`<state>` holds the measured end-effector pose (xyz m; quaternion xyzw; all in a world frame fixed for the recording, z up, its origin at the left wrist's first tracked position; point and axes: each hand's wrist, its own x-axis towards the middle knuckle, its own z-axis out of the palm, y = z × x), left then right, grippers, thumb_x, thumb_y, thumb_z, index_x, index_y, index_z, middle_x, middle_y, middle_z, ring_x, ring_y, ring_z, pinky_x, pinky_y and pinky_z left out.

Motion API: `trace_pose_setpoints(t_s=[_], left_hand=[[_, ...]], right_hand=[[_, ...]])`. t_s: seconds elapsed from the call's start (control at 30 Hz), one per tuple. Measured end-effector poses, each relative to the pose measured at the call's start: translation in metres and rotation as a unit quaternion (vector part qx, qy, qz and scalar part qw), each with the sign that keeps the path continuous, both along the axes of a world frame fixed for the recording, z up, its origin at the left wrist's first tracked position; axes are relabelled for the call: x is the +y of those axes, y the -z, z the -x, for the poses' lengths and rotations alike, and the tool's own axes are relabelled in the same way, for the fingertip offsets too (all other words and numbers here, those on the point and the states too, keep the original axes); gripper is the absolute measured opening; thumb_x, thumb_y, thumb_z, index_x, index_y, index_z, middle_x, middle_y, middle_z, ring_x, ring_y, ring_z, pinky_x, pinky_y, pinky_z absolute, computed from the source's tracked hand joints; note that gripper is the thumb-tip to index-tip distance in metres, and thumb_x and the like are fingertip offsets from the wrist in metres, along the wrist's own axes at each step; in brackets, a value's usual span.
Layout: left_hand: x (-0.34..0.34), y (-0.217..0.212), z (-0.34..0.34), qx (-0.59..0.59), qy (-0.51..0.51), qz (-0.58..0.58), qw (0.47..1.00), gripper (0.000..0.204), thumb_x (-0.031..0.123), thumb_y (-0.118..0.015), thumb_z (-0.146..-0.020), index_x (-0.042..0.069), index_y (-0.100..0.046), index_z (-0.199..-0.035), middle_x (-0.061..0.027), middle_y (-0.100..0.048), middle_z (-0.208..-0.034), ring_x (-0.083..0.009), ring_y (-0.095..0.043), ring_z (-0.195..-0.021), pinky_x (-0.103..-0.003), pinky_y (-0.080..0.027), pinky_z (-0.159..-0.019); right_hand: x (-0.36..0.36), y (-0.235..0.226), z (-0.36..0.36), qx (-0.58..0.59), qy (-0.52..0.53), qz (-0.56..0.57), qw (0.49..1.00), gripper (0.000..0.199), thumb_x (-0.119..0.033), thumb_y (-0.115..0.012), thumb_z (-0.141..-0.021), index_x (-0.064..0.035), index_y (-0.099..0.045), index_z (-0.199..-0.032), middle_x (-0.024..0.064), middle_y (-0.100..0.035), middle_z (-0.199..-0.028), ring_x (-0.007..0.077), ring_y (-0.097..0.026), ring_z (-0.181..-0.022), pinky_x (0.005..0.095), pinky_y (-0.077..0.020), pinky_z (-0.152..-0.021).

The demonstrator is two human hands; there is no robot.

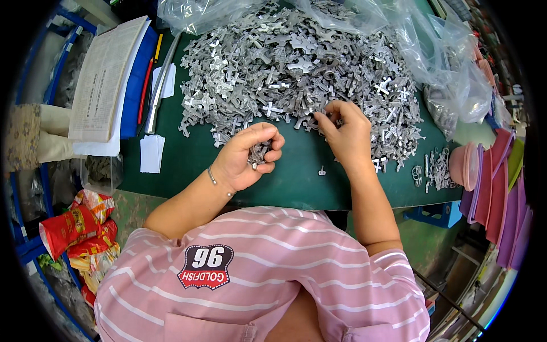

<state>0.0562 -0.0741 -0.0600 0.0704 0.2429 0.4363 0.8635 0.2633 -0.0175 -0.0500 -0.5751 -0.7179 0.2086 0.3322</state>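
Note:
A big heap of small grey metal pieces [268,74], many of them cross-shaped, covers the far half of the dark green table [285,191]. My left hand [246,157], with a thin bracelet at the wrist, is curled around a handful of small metal pieces [259,153] in front of the heap. At the heap's near edge, my right hand [346,134] has its thumb and fingertips drawn together; whatever is between them is too small to make out. One loose metal piece [322,171] lies on the table between the hands.
Clear plastic bags [450,62] border the heap. On the left are a paper stack [108,80], a red pen [145,94], a metal ruler-like strip [162,85] and white slips [152,154]. Pink round containers [464,165] and a small metal cluster [439,169] are at right.

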Motion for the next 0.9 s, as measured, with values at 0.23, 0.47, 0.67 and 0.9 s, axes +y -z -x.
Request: trace_pose_setpoints(t_s=[0.23,0.47,0.67,0.9], left_hand=[[0.010,-0.016,-0.015,0.160,-0.148,-0.092,0.972,0.011,0.016,-0.049,-0.091,0.006,-0.051,-0.088,-0.0051,-0.050,-0.080,-0.0088,-0.046,-0.059,-0.019,-0.032,-0.040],[0.028,-0.028,-0.045,0.513,-0.135,-0.509,0.678,0.011,0.009,-0.064,-0.078,0.002,-0.060,-0.085,-0.0070,-0.060,-0.091,-0.0193,-0.059,-0.084,-0.033,-0.046,-0.081],[0.021,-0.033,-0.027,0.541,-0.222,-0.501,0.638,0.006,-0.001,-0.058,-0.081,-0.001,-0.060,-0.086,-0.0116,-0.062,-0.096,-0.0214,-0.059,-0.094,-0.032,-0.044,-0.087],[0.008,-0.028,0.007,0.490,-0.277,-0.357,0.745,0.007,0.005,-0.058,-0.087,-0.001,-0.061,-0.088,-0.0041,-0.062,-0.082,-0.0066,-0.054,-0.072,-0.020,-0.042,-0.067]], right_hand=[[-0.016,0.003,0.003,0.297,-0.039,0.228,0.926,0.007,-0.003,-0.065,-0.074,-0.0016,-0.060,-0.077,0.0001,-0.059,-0.073,0.0067,-0.054,-0.062,0.0212,-0.0450,-0.054],[-0.028,0.010,0.026,0.665,-0.042,0.559,0.494,0.045,-0.052,-0.036,-0.092,-0.0131,-0.056,-0.101,0.0037,-0.061,-0.081,0.0170,-0.059,-0.057,0.0212,-0.0386,-0.034],[-0.008,-0.004,-0.017,0.809,-0.052,0.452,0.371,0.022,-0.029,-0.046,-0.084,-0.0114,-0.053,-0.095,0.0052,-0.057,-0.084,0.0156,-0.056,-0.062,0.0233,-0.0362,-0.034],[0.169,-0.078,-0.144,0.597,0.146,-0.007,0.789,0.028,-0.028,-0.037,-0.089,-0.0055,-0.053,-0.093,0.0082,-0.058,-0.074,0.0201,-0.051,-0.058,0.0310,-0.0399,-0.049]])
